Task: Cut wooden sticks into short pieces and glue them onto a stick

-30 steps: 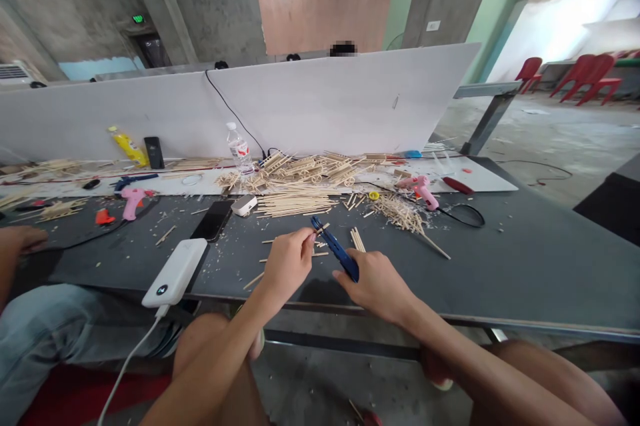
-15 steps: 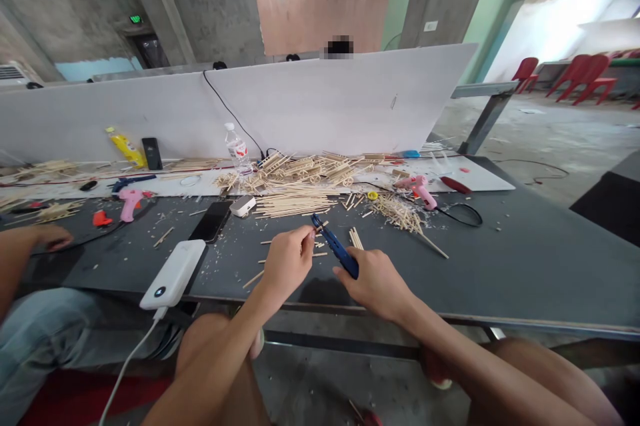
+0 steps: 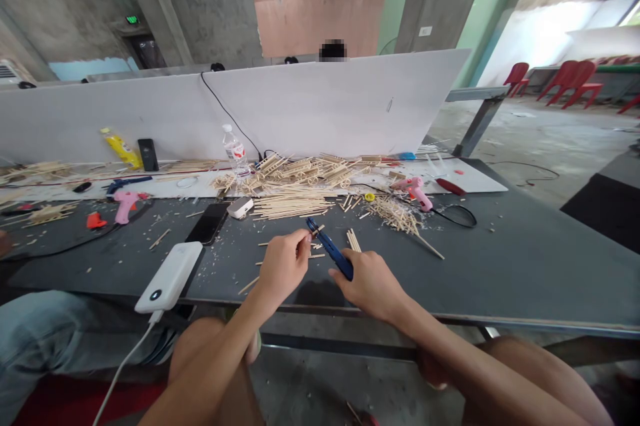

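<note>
My right hand point(image 3: 373, 283) is closed round the blue handles of a small cutter point(image 3: 330, 249), whose tip points up and left. My left hand point(image 3: 283, 265) pinches a thin wooden stick point(image 3: 313, 233) and holds its end at the cutter's jaws. Both hands hover just above the near edge of the dark grey table point(image 3: 500, 259). A small bundle of short sticks point(image 3: 354, 239) lies just beyond my right hand.
A heap of stick frames point(image 3: 305, 169) and loose sticks point(image 3: 293, 203) lies further back, with pink glue guns point(image 3: 415, 189) point(image 3: 125, 203), a phone point(image 3: 206, 223), a white power bank point(image 3: 170, 267) and a water bottle point(image 3: 234, 149). Another person's jeans-clad leg point(image 3: 45, 339) is at left.
Both hands stay together with stick and cutter. The view has drifted slightly. The other person's hand at the far left has drawn back almost out of view.
</note>
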Tool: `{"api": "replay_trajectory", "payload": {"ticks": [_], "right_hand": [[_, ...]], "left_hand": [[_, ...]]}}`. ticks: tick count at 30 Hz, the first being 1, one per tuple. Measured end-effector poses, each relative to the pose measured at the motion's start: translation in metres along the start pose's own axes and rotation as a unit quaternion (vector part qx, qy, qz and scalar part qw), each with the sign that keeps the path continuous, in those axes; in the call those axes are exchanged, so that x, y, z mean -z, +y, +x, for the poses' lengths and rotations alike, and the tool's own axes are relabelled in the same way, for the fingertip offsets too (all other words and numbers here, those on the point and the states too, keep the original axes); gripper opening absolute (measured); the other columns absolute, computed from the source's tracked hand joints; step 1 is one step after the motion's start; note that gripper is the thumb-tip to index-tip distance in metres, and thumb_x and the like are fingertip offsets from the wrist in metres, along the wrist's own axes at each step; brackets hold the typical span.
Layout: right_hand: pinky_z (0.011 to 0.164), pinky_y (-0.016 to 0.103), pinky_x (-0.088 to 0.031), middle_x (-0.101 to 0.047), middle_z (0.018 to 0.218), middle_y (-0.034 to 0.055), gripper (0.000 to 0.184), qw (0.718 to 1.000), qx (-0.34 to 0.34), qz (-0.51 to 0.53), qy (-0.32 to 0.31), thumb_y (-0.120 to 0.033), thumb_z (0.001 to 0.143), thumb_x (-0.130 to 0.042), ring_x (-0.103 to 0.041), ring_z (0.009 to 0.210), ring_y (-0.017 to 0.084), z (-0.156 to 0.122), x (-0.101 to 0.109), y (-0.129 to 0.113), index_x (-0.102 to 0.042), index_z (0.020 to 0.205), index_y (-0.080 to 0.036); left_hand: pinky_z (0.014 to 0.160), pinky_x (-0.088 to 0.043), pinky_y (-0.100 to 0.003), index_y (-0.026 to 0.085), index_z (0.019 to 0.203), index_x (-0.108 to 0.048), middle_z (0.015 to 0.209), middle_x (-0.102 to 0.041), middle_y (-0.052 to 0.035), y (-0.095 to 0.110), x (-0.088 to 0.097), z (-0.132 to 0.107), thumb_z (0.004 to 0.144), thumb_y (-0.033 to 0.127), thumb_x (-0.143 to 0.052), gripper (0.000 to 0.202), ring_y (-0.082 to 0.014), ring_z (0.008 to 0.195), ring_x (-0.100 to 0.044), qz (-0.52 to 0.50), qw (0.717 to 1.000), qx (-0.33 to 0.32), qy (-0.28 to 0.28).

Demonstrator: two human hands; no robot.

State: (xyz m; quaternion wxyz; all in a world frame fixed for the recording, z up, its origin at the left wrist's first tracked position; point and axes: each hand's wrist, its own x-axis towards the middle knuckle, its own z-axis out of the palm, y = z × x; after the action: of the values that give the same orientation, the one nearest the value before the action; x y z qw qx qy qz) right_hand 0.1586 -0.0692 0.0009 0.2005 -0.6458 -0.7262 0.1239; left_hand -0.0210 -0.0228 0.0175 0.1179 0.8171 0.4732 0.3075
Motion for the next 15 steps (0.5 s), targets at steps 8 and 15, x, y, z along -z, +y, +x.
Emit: {"api": "replay_trajectory", "payload": {"ticks": [8,15], "right_hand": [[0.054,0.027,-0.025,-0.065,0.066,0.0053,0.021,1.0,-0.003,-0.005,-0.003,-0.039,0.083,-0.055,-0.059,0.06,0.018,0.0006,0.0005,-0.0015,-0.062,0.081,-0.02],[0.055,0.028,-0.026,-0.067,0.069,0.006,0.022,1.0,-0.005,-0.027,-0.005,-0.04,0.084,-0.054,-0.062,0.062,0.02,0.0005,-0.0012,-0.0027,-0.062,0.082,-0.02]], "left_hand": [[0.051,-0.018,-0.026,0.019,0.073,-0.055,0.049,-0.041,0.0027,0.0008,0.001,0.0025,0.095,0.03,-0.038,0.03,-0.011,0.043,-0.034,-0.002,1.0,0.002,-0.001],[0.051,-0.017,-0.026,0.019,0.073,-0.055,0.049,-0.041,0.003,-0.0005,0.0018,-0.0002,0.094,0.029,-0.039,0.029,-0.0107,0.043,-0.034,0.006,1.0,0.007,-0.004]]}}
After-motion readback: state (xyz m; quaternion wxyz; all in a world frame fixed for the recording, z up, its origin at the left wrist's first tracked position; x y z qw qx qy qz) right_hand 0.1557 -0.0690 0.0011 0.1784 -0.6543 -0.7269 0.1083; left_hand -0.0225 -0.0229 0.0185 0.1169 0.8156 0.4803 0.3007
